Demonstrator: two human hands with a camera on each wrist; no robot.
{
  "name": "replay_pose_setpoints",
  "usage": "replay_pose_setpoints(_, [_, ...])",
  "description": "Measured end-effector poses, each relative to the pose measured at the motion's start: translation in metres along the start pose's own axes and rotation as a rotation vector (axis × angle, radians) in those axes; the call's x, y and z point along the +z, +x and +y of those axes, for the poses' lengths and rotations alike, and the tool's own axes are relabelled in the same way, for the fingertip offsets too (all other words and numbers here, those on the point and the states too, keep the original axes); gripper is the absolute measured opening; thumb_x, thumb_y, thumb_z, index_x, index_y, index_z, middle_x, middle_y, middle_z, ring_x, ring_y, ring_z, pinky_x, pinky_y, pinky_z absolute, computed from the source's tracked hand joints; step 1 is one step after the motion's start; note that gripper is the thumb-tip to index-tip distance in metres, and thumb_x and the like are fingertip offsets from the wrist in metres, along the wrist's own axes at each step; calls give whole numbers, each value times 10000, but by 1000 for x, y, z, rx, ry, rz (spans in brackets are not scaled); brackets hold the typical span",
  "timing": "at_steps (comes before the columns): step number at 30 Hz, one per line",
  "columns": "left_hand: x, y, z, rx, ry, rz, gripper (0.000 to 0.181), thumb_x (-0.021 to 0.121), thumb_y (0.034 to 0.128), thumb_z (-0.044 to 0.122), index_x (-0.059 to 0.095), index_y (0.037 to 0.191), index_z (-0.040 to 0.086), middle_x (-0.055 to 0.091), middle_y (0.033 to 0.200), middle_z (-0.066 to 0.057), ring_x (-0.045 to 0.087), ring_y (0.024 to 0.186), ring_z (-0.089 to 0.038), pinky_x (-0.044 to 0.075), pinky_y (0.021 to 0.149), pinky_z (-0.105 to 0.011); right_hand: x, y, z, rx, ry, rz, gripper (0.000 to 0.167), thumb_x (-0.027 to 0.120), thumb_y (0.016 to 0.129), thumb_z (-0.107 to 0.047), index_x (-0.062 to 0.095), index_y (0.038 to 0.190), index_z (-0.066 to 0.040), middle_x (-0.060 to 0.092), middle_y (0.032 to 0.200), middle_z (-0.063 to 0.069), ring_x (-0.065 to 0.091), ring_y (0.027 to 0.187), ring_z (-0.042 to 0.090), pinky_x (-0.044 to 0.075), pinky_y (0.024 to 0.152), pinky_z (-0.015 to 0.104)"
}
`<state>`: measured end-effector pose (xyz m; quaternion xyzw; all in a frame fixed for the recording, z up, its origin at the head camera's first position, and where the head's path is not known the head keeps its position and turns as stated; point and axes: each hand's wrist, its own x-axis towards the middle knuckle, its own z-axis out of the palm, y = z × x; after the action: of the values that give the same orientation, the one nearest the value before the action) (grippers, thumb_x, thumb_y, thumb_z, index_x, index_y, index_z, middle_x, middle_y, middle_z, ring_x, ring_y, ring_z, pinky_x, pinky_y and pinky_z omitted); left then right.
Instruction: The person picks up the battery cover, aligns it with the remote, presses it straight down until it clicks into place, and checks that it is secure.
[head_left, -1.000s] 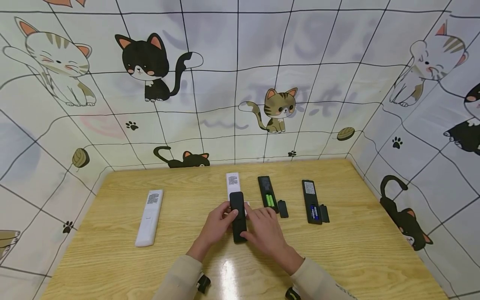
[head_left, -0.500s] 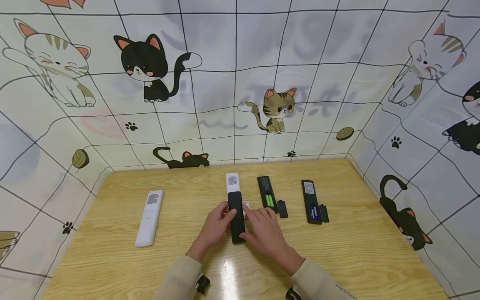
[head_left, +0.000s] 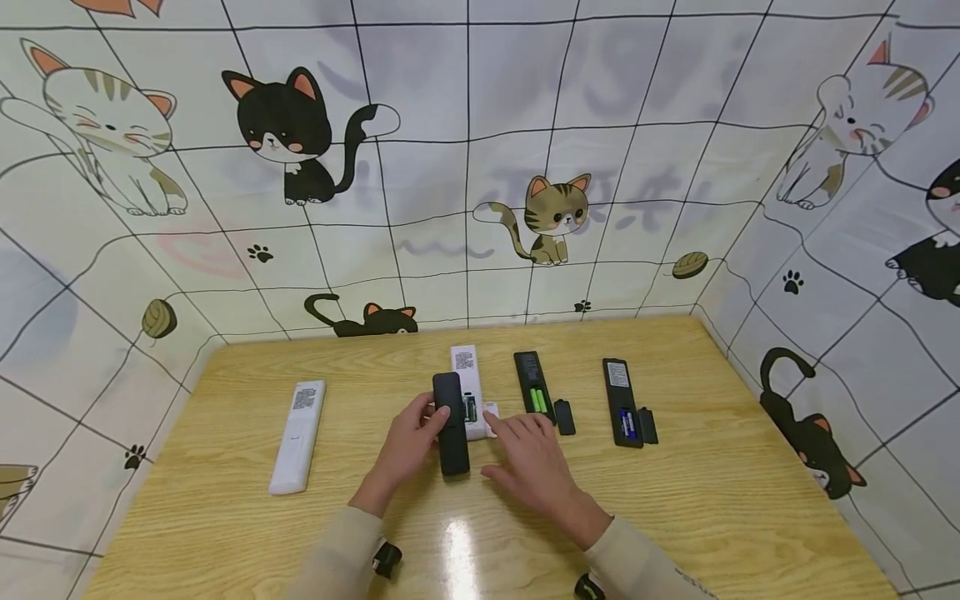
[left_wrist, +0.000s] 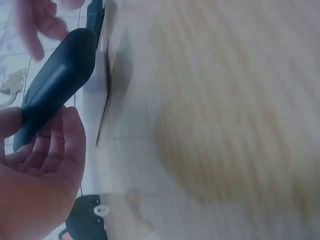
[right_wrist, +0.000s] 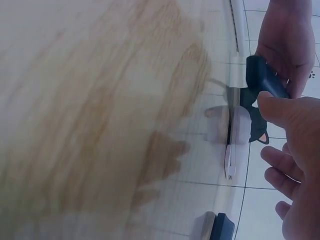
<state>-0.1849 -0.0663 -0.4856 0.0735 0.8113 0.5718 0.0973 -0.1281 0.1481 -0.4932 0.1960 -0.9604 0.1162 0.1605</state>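
In the head view my left hand (head_left: 401, 446) grips a black remote control (head_left: 451, 425) between thumb and fingers, tilted above the table. The left wrist view shows the same black remote (left_wrist: 62, 75) lying across the curled fingers. My right hand (head_left: 534, 462) is just right of it, fingers loosely bent, holding nothing. Behind the black remote lies a white remote (head_left: 467, 375), face down, its battery compartment uncovered with a battery showing. Its small white battery cover (head_left: 491, 408) sits beside it, near my right fingertips; whether they touch it I cannot tell.
Another white remote (head_left: 297, 437) lies face down at the left. Two black remotes, one with green batteries (head_left: 533, 379) and one with blue batteries (head_left: 619, 400), lie at the right, each beside its black cover. A cat-patterned cloth (head_left: 435, 250) surrounds the wooden table (head_left: 712, 500).
My left hand has moved left with the black remote, away from the right hand, uncovering the white remote's battery compartment. The right thumb no longer touches the black remote; the right hand has barely moved.
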Motion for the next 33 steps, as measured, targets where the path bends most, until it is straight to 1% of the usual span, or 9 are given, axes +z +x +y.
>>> replay_pose_setpoints(5, [-21,1,-3,-29,54,32,411,514,1018,314,505,1379,118,609,1049,-124,599,850,-193,561,730,-361,-1,-1,3,16,-11,-33,780,796,752,-493,505,1410,-192,671,1177,-34,577,1109,188,351,1025,466])
replay_pose_setpoints(10, [-47,1,-5,-66,194,55,445,463,1037,342,476,1410,100,613,1157,-146,606,909,-224,536,740,-327,0,-4,8,16,-12,-23,764,799,753,-485,519,1396,-183,672,1182,-22,579,1113,203,350,1020,469])
replay_pose_setpoints(13, [-62,2,-8,-89,293,56,496,420,1048,362,432,1442,60,594,1246,-176,607,1011,-269,532,800,-371,-1,-4,9,26,-1,-33,750,789,765,-487,517,1396,-185,670,1187,-19,575,1120,210,350,1025,480])
replay_pose_setpoints(15, [-72,2,-10,-97,356,64,514,399,1055,353,414,1448,22,583,1278,-211,598,1074,-317,518,865,-436,-2,-4,10,35,8,-46,742,779,778,-486,512,1401,-186,667,1194,-17,571,1129,213,344,1030,485])
replay_pose_setpoints(19, [-88,2,-15,-141,453,75,529,364,1064,325,378,1454,-33,539,1344,-273,547,1192,-399,444,994,-534,-2,-5,11,50,18,-67,734,766,797,-476,498,1414,-182,663,1212,-6,564,1145,218,328,1048,491])
replay_pose_setpoints(23, [-99,-1,-19,-207,520,62,554,338,1065,320,333,1469,-57,486,1398,-302,491,1265,-453,413,1026,-568,-2,-6,11,48,21,-60,725,765,801,-465,501,1410,-173,663,1210,0,564,1145,221,327,1052,493])
replay_pose_setpoints(25, [-103,-2,-21,-226,554,57,556,335,1063,320,333,1467,-62,485,1397,-306,486,1263,-467,414,1018,-574,-1,-6,12,48,22,-56,722,765,801,-465,503,1407,-174,663,1208,-3,562,1145,219,326,1051,492])
replay_pose_setpoints(28, [-107,-5,-22,-230,587,56,549,335,1062,306,343,1454,-77,492,1382,-314,494,1241,-481,421,1000,-577,-1,-7,12,54,19,-55,717,765,801,-465,505,1406,-179,666,1200,-7,562,1143,215,325,1052,492])
replay_pose_setpoints(33, [-110,-7,-23,-225,610,60,533,337,1058,274,358,1432,-105,488,1376,-328,495,1228,-500,424,988,-583,-2,-7,13,62,23,-58,714,759,807,-468,503,1408,-181,669,1200,-5,564,1140,216,323,1057,495])
